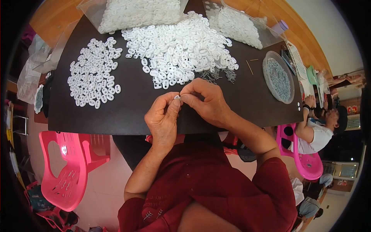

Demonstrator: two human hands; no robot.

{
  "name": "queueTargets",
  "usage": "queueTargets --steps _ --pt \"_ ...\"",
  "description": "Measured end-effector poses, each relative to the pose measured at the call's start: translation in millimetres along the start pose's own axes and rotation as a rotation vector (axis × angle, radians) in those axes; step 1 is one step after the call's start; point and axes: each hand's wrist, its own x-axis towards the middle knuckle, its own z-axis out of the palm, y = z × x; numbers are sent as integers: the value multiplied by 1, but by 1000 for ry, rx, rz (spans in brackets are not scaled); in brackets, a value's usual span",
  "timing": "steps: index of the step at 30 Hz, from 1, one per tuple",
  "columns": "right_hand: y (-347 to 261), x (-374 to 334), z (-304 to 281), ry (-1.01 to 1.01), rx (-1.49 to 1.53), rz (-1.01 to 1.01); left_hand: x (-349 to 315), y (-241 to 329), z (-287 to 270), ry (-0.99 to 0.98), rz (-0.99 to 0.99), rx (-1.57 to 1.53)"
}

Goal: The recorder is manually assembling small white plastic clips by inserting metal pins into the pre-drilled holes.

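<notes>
My left hand is closed, pinching a small white plastic piece between thumb and fingertips near the table's front edge. Against that piece, the thumb and forefinger of my right hand are pressed together; whatever they hold is too small to make out. Just beyond my hands lies a big heap of white oval plastic pieces with holes. Small grey screws or pins are scattered at the heap's near right edge. Off to the left is a separate spread of similar white pieces.
A round clear tub of grey screws or pins stands at the right. Two clear bins, left and right, hold more white pieces at the back. Thin sticks lie nearby. A pink chair is at left; another person sits at right.
</notes>
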Motion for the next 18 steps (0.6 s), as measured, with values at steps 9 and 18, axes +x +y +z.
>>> queueTargets --steps 9,18 --pt "5 -1 1 -43 -18 -18 -1 2 -2 0 -5 17" --pt "15 18 0 22 -224 -272 -8 14 -20 110 -47 -208"
